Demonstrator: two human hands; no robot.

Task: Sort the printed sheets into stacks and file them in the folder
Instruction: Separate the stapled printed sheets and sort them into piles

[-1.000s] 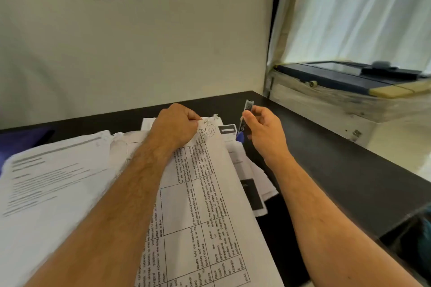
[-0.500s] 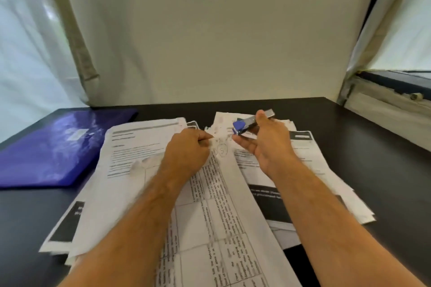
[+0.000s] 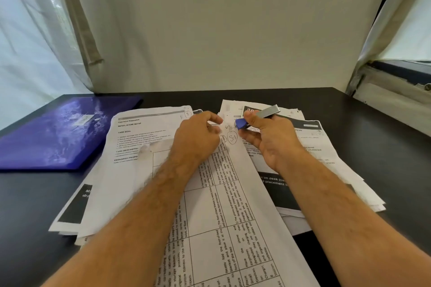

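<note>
Sorting under way, nothing filed yet.
Left hand (image 3: 198, 140) pinching white table-printed sheet (image 3: 224, 216); right hand (image 3: 268, 140) gripping small blue-and-silver stapler (image 3: 256, 117); purple plastic folder (image 3: 58, 130) closed on black bench (image 3: 373, 123).

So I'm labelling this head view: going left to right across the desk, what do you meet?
Purple folder → left paper stack → left hand pinching the table sheet → stapler in the right hand → right paper stack.

Black table (image 3: 363, 123), purple folder (image 3: 58, 130), printed sheets (image 3: 140, 137) in stacks
</note>
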